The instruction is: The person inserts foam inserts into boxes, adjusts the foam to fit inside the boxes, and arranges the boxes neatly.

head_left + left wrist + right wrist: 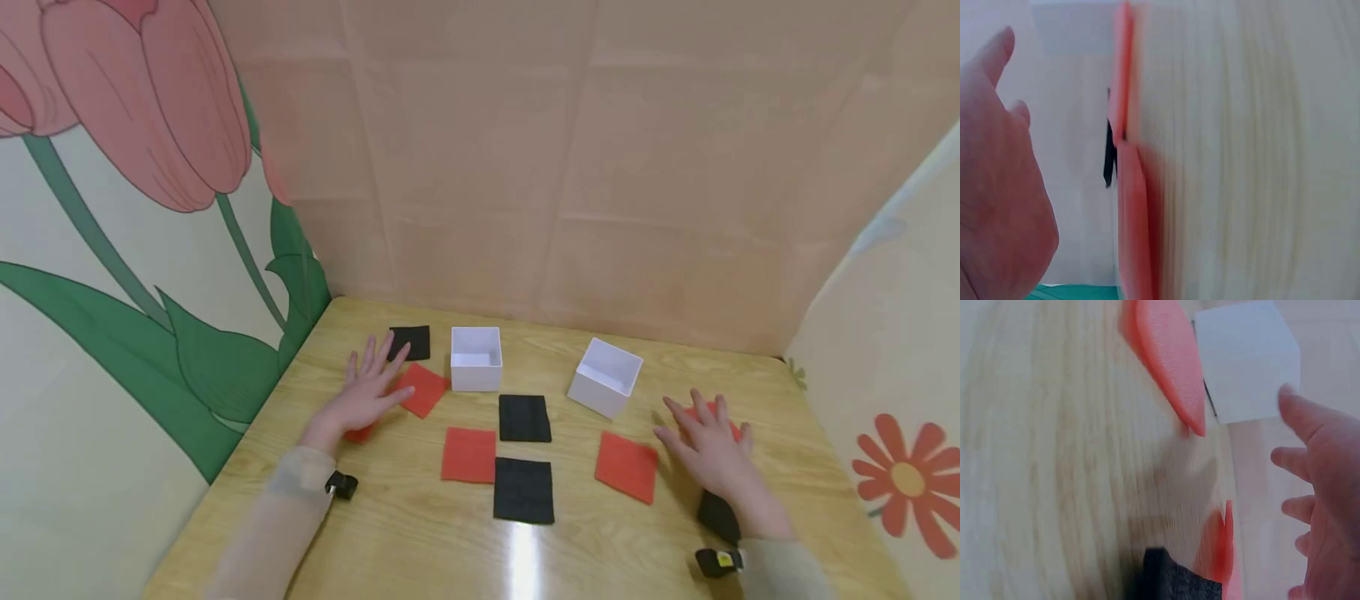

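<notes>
On the wooden table (405, 542) lie several red and black felt squares and two white open boxes (476, 358) (606, 377). My left hand (367, 387) hovers flat, fingers spread, over a red square (422, 388), beside a black square (411, 342) at the back left. A red piece (358, 433) shows under its wrist. My right hand (708, 446) is spread flat above a red square (731, 427) at the right, next to another red square (627, 467) and a black piece (718, 517). Neither hand holds anything. In the right wrist view the white box (1246, 361) is ahead of the fingers (1300, 419).
A red square (468, 454) and two black squares (524, 417) (523, 490) lie in the table's middle. Panels wall the table: tulip print left (135, 250), plain pink behind (570, 167), flower print right (900, 400). Both wrist views are motion-blurred.
</notes>
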Available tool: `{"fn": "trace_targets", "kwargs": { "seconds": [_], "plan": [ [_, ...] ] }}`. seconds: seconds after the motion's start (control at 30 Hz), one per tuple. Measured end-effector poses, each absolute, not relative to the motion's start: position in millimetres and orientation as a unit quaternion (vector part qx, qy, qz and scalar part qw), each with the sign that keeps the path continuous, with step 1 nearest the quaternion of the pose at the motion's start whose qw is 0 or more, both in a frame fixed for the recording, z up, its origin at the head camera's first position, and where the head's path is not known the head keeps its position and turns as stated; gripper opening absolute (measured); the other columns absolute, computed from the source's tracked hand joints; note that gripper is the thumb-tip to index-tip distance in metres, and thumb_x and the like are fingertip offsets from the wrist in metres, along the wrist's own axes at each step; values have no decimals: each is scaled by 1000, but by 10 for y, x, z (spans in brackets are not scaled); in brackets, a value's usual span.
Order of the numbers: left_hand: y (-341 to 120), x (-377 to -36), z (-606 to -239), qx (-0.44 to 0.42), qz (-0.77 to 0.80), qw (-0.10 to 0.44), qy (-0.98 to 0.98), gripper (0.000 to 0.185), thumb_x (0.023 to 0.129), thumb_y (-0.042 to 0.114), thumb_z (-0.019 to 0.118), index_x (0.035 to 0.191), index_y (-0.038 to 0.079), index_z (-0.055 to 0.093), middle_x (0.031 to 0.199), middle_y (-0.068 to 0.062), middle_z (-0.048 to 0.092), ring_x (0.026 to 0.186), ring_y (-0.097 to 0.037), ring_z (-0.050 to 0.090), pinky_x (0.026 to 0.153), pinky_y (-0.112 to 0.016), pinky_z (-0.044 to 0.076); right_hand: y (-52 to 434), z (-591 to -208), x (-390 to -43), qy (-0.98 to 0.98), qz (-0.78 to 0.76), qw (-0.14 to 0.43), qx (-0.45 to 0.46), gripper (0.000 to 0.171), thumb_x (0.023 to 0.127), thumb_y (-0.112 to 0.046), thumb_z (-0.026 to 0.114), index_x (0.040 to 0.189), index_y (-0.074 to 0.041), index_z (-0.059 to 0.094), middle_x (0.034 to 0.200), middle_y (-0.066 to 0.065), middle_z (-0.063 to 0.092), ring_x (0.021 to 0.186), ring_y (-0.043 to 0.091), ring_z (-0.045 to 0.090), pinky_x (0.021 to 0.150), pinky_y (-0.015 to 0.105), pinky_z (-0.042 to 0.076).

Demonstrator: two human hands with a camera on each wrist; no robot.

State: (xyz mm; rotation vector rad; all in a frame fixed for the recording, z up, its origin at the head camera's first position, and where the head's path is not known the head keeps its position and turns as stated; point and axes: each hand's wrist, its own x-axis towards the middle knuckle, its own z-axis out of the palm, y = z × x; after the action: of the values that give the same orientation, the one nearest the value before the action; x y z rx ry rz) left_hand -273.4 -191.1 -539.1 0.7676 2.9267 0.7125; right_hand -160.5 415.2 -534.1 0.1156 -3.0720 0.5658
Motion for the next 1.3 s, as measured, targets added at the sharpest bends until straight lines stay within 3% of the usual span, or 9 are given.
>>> {"fn": "trace_targets", "kwargs": {
  "seconds": [0.13, 0.23, 0.4, 0.5, 0.73, 0.9, 1.1, 1.3],
  "plan": [
    [-1766, -2734, -5389, 253, 308, 15, 917, 85, 109, 55, 54, 174, 29, 7, 180, -6, -10, 162, -39, -20, 123, -73, -6, 4208, -5387, -1632, -979, 200, 24, 35, 71, 107, -53, 60, 160, -8, 48, 167, 38, 23, 152, 68, -2, 102, 94, 7],
    [-1633, -2710, -5371, 245, 372, 20, 895, 87, 108, 54, 57, 174, 28, 7, 180, -3, -9, 163, -39, -16, 125, -71, -4, 4234, -5402, -1622, -973, 223, 41, 36, 67, 108, -48, 62, 158, -5, 50, 164, 41, 27, 149, 72, 5, 103, 93, 14],
    [-1401, -2672, -5334, 209, 459, 49, 862, 93, 104, 59, 63, 173, 39, 4, 180, 6, -11, 163, -37, -15, 122, -77, 4, 4259, -5375, -1586, -963, 258, 65, 35, 65, 106, -41, 67, 154, 0, 52, 160, 45, 31, 146, 75, 11, 104, 91, 18],
    [-1286, -2685, -5322, 191, 489, 53, 850, 96, 102, 52, 70, 171, 46, 3, 179, 9, -10, 164, -32, -13, 123, -76, 8, 4288, -5349, -1586, -958, 277, 71, 33, 66, 106, -39, 68, 156, 0, 50, 160, 45, 30, 148, 73, 8, 105, 91, 17],
    [-1091, -2760, -5278, 195, 507, 45, 838, 106, 99, 37, 79, 174, 28, 5, 181, -1, -2, 165, -30, 2, 125, -68, 18, 4455, -5300, -1501, -948, 306, 83, 10, 73, 105, -37, 71, 160, 1, 44, 161, 43, 31, 150, 70, 8, 108, 89, 17],
    [-1053, -2848, -5313, 193, 514, 29, 836, 109, 96, 32, 83, 174, 24, 8, 180, 0, 3, 164, -33, 12, 127, -61, 20, 4563, -5269, -1415, -947, 310, 83, -20, 84, 103, -40, 72, 165, 1, 33, 164, 40, 28, 153, 66, 9, 110, 87, 18],
    [-1081, -2993, -5365, 176, 542, 21, 822, 110, 94, 27, 86, 174, 17, 13, 179, -7, 11, 161, -40, 22, 126, -59, 26, 4674, -5272, -1423, -956, 285, 56, -35, 98, 101, -47, 73, 168, 3, 22, 163, 45, 23, 146, 69, 22, 107, 86, 26],
    [-1066, -3161, -5432, 196, 574, 56, 793, 107, 93, 23, 87, 173, 15, 16, 179, -3, 16, 162, -33, 20, 128, -51, 23, 4759, -5324, -1469, -970, 236, 4, -57, 109, 97, -61, 72, 162, 12, 25, 158, 48, 27, 137, 70, 34, 106, 82, 33]
  ]
}}
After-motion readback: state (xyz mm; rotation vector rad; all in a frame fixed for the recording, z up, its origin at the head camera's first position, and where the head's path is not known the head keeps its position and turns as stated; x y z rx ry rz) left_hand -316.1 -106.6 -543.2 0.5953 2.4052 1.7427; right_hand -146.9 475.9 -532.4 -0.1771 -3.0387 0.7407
